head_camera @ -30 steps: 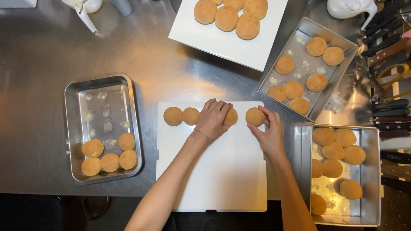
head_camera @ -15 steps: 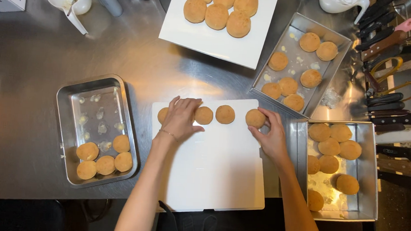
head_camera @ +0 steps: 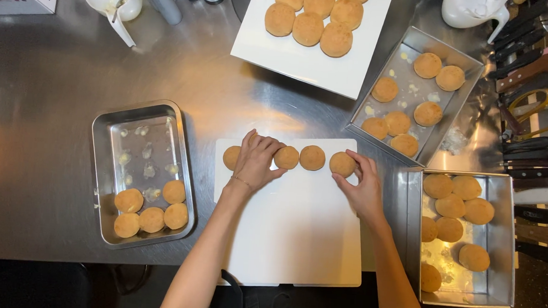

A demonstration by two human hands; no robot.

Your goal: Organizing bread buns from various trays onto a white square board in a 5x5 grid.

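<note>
Since half a second ago, hardly anything has shifted: the left hand [head_camera: 258, 162] is in the same place over the row of buns, and the right hand [head_camera: 361, 187] still keeps the last bun.

On the left, a steel tray [head_camera: 105, 164] holds five round buns in its near corner. Next comes the white cutting board [head_camera: 294, 236], with a row of buns along its far edge. Four buns show fully or partly; the left hand, with fingers spread and lying flat, covers the space between the first bun [head_camera: 230, 157] and the second [head_camera: 286, 157], so maybe one more is hidden there. I cannot tell if it grips anything. The right hand's fingers curl around the rightmost bun [head_camera: 342, 164].

I think pressing too hard could flatten a soft bun, and a push sideways could knock the neighbours out of line.

Further right, the white plate [head_camera: 291, 55] carries about seven buns, the tilted tray [head_camera: 457, 107] seven, and the near right tray [head_camera: 500, 247] about eight.
</note>
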